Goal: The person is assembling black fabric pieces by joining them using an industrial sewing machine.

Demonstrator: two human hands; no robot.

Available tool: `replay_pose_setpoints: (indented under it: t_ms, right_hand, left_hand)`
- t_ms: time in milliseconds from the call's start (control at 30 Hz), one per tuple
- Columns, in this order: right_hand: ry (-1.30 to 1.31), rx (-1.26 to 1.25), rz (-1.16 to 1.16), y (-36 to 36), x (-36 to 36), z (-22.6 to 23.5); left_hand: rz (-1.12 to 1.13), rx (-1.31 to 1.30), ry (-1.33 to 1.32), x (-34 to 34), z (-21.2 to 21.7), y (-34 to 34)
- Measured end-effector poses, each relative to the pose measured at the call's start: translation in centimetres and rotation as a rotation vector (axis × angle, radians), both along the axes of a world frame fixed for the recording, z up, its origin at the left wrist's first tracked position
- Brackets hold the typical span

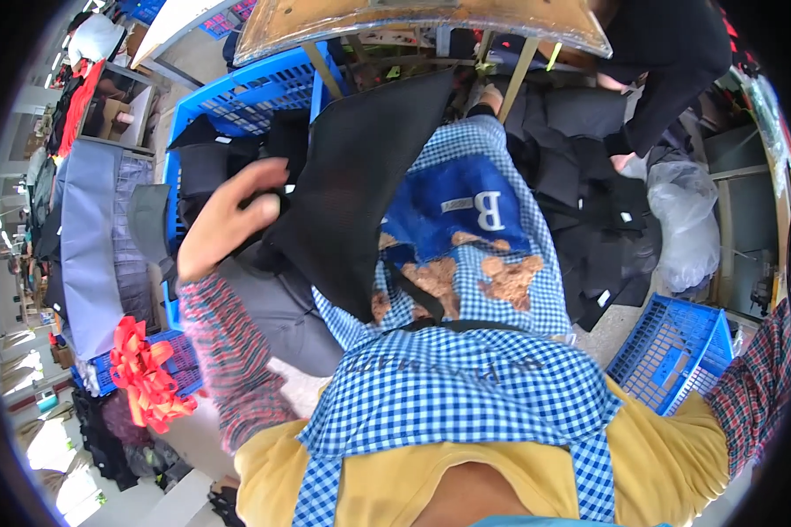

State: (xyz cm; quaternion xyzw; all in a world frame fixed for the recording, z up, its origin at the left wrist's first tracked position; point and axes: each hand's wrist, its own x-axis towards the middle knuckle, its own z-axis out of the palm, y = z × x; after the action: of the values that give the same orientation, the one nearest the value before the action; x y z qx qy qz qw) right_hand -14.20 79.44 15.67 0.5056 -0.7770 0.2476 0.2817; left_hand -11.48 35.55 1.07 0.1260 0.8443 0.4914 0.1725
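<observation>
At six o'clock, closest in, a blue-and-white checked cloth apron [466,386] lies over a yellow shirt [668,457] and runs up the lap toward twelve, with a blue patch and brown bear shapes on it. At eight o'clock a red plaid sleeve [228,351] rises to the left hand [224,224], which sits at about ten o'clock from the middle. Its fingers are curled shut around the left edge of a large black mesh fabric panel [360,176]; the thumb lies over the cloth. The panel hangs tilted across the lap, its narrow end at the centre and its wide end up toward twelve, covering part of the apron. At four o'clock another red plaid sleeve [751,378] leaves the picture at the rim; the right hand is out of sight, so its fingers cannot be told.

Farther out, a red ribbon bow [145,373] lies at eight o'clock. A small blue plastic crate [672,351] stands at four o'clock. A big blue plastic crate [237,97] with dark cloth pieces sits at eleven. At one o'clock another person in black clothing [668,61] bends over a heap of black fabric [589,184], beside a clear plastic bag [685,220].
</observation>
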Motion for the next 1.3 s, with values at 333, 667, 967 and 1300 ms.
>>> replay_pose_setpoints:
  t_ms: [333, 667, 967, 1300]
  right_hand:
    - [-0.02, 0.203, 0.052, -5.9, 0.1, -1.9]
    - [-0.272, 0.576, 0.227, -11.8, 0.7, -8.1]
    - [-0.431, 0.571, 0.004, -6.5, 1.8, -5.8]
    - [-0.585, 0.568, 0.013, -4.1, 4.5, -11.2]
  left_hand:
    - [0.121, -0.566, -0.135, 5.2, -6.9, -3.9]
    - [0.001, 0.028, 0.018, 5.6, 3.7, 6.5]
    - [0.071, -0.701, 0.739, 6.0, 1.0, 11.3]
    - [-0.146, -0.616, 0.336, 8.1, 2.0, 11.6]
